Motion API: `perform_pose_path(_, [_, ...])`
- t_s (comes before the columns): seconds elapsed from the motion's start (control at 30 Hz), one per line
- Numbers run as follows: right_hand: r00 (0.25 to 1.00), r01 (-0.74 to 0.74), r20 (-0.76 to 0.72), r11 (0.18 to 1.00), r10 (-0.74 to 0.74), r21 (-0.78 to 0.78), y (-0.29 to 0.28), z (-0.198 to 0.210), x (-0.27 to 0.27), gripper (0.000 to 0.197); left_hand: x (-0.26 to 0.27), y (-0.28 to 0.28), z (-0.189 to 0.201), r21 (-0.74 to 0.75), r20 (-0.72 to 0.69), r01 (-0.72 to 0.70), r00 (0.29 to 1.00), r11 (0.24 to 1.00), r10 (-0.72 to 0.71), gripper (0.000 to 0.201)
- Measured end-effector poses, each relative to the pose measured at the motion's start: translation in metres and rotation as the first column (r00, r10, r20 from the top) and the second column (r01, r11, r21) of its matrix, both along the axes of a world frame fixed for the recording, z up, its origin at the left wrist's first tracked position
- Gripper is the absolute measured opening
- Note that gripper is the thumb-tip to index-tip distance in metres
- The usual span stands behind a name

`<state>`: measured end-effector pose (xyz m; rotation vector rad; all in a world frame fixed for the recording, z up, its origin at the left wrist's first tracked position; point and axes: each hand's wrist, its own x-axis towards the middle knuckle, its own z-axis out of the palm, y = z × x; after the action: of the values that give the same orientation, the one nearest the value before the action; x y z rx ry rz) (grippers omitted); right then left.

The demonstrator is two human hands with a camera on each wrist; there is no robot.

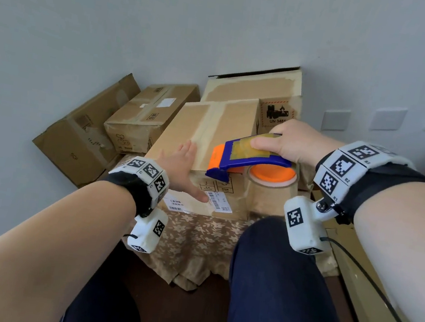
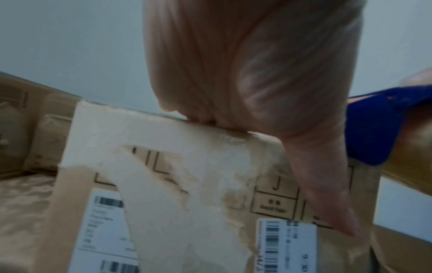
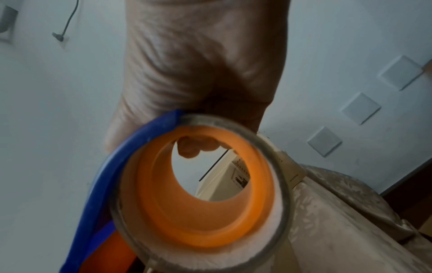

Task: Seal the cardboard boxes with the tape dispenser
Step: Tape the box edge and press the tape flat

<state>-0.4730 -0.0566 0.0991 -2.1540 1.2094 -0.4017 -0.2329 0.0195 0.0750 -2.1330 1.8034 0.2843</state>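
A cardboard box (image 1: pixel 227 120) with a tape strip down its top stands on the cloth-covered table. My left hand (image 1: pixel 181 167) lies flat over its near top edge, fingers straight on the top and thumb (image 2: pixel 327 194) pointing down the labelled front face (image 2: pixel 210 212). My right hand (image 1: pixel 288 143) grips the blue and orange tape dispenser (image 1: pixel 249 157), thumb on its upper plate. The clear tape roll with the orange core (image 3: pixel 201 195) hangs just above the box's near right corner. The dispenser's blue nose (image 2: pixel 374 125) shows beside my left thumb.
More cardboard boxes lie behind: a taller one with a hazard label (image 1: pixel 277 107), one with white labels (image 1: pixel 147 118), and one leaning on the wall (image 1: pixel 83 134). The floral tablecloth (image 1: pixel 196 241) drapes the front edge. My knees are below. A black cable (image 1: pixel 377 290) runs at right.
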Motion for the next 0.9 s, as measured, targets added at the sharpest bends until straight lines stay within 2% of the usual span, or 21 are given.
perform_pose_path(0.1, [1.0, -0.011, 0.005, 1.0, 0.011, -0.002, -0.003, -0.002, -0.001, 0.049, -0.012, -0.004, -0.007, -0.056, -0.037, 0.076, 0.996, 0.996, -0.078, 0.137])
perform_pose_path(0.23, [0.999, -0.006, 0.034, 1.0, 0.005, 0.008, -0.005, -0.006, -0.003, 0.047, -0.024, -0.011, -0.01, -0.104, -0.158, 0.15, 0.974, 0.983, -0.165, 0.13])
perform_pose_path(0.6, [0.999, 0.006, 0.051, 0.996, -0.011, 0.084, -0.006, -0.014, 0.002, 0.047, -0.008, -0.019, -0.01, -0.099, -0.243, 0.186, 0.948, 0.977, -0.205, 0.124])
perform_pose_path(0.9, [0.99, 0.019, 0.135, 0.997, -0.029, 0.074, 0.014, -0.021, 0.033, 0.048, 0.019, -0.01, -0.006, -0.089, -0.253, 0.161, 0.951, 0.983, -0.179, 0.122])
